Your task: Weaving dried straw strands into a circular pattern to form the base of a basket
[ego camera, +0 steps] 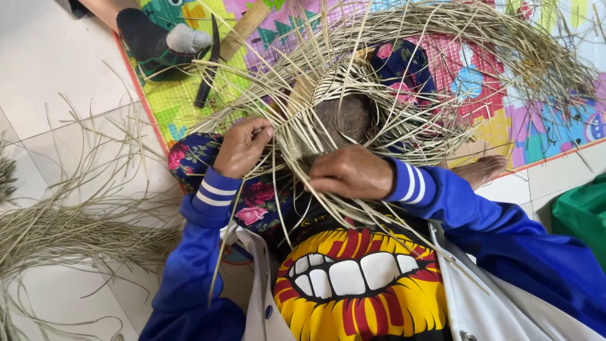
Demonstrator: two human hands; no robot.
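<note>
A half-woven piece of pale straw (341,82) rests on my lap, shaped over a round dark mould (344,117), with many loose strands fanning out all around. My left hand (243,146) is closed on a few strands at the left edge of the weave. My right hand (350,172) presses down on the near edge of the weave, fingers curled over several strands. Both arms wear blue sleeves with white stripes.
A colourful play mat (505,95) covers the floor ahead. A dark-bladed knife (208,69) with a wooden handle lies on the mat at upper left, next to a grey and black sock-like object (161,38). Loose straw (57,233) is piled on the tiles at left. A green bag (584,211) sits at right.
</note>
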